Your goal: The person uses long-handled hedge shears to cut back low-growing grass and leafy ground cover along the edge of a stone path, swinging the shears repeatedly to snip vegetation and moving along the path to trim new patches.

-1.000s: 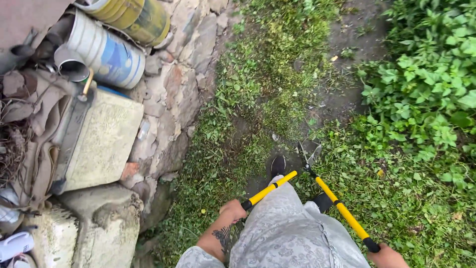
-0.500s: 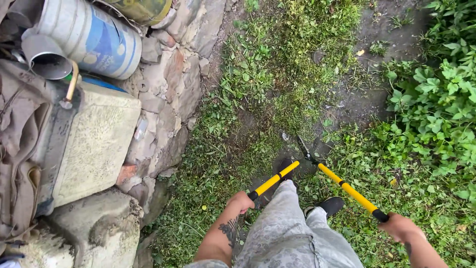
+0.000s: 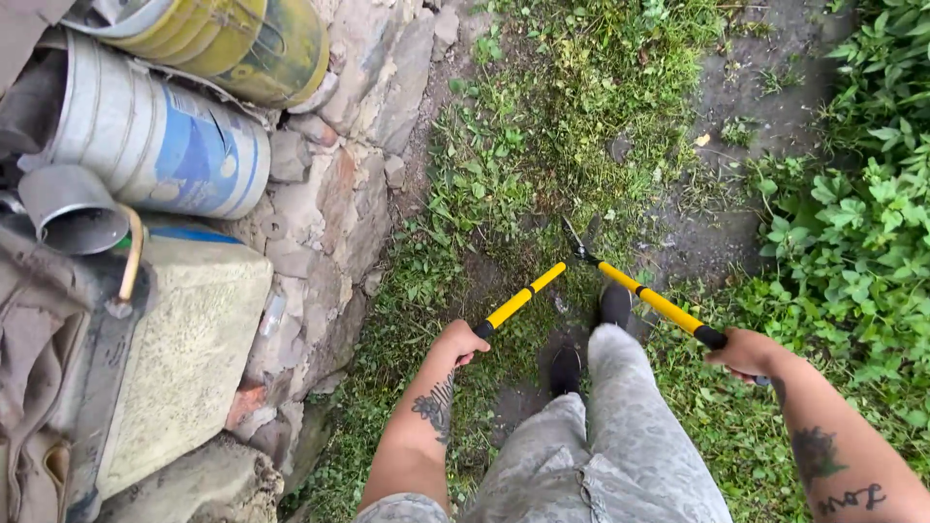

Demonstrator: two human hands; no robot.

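Shears (image 3: pixel 601 274): yellow handles spread in a V, blades low over the grass (image 3: pixel 523 145) ahead of the shoes. Left hand (image 3: pixel 459 343), fingers clamped on left grip. Right hand (image 3: pixel 748 353), fingers clamped on right grip. Stone wall (image 3: pixel 339 184) at left.

We are holding the shears (image 3: pixel 591 276) over the grass (image 3: pixel 542 145), our left hand (image 3: pixel 458 343) gripping the handle nearer the stone wall (image 3: pixel 339 194) and our right hand (image 3: pixel 748 353) gripping the handle farther from the wall. The blades are pointing away from us, beyond our shoes (image 3: pixel 614 304). A blue-and-white bucket (image 3: pixel 160 145) is lying atop the wall, a yellow drum (image 3: pixel 252 39) just behind it.
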